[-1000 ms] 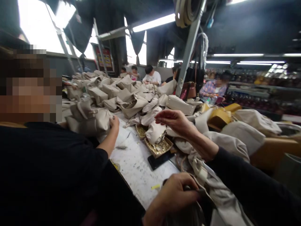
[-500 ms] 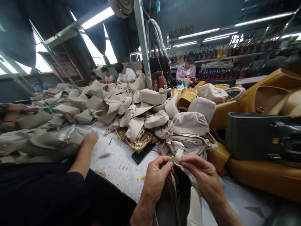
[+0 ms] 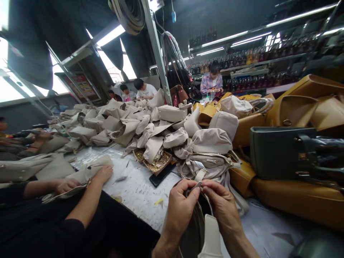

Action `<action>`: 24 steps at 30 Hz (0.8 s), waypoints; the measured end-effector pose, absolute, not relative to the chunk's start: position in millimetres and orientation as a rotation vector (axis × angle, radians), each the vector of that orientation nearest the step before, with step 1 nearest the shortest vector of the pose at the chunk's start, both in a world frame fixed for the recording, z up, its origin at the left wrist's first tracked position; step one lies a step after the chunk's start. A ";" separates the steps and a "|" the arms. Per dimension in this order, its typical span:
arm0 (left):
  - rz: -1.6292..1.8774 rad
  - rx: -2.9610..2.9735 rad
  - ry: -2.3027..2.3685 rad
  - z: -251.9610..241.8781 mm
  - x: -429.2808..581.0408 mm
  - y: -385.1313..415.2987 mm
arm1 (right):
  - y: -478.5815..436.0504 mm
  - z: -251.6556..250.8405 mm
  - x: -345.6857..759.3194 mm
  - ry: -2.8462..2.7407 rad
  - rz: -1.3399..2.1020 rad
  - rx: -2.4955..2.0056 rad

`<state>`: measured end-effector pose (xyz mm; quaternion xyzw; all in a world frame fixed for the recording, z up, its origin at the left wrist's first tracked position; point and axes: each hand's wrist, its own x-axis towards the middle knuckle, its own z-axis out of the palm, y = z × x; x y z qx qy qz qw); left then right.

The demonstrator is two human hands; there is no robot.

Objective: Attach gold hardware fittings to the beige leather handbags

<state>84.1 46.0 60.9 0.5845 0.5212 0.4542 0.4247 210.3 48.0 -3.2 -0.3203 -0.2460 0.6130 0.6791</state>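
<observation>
My bare left hand (image 3: 179,207) and bare right hand (image 3: 223,207) have slender, jointed fingers, rounded knuckles and broad backs that taper into uncovered wrists (image 3: 238,236), plain from fingertip to forearm (image 3: 246,251).

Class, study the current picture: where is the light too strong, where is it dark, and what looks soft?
Head view: the windows are blown out to white and a ceiling tube glares; head view: the curtain looks dark against them; head view: the far shelves are soft, while the left hand and right hand show more clearly.
</observation>
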 end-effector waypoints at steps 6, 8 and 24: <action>1.131 1.508 1.335 59.4 92.2 46.1 | 45.2 -5.3 214.0 -0.460 1.390 -0.722; 1.136 1.517 1.340 58.2 93.5 46.2 | 44.9 -4.4 214.7 -0.456 1.390 -0.721; 1.284 1.398 1.369 48.0 96.4 46.2 | 42.3 -0.6 214.4 -0.496 1.407 -0.731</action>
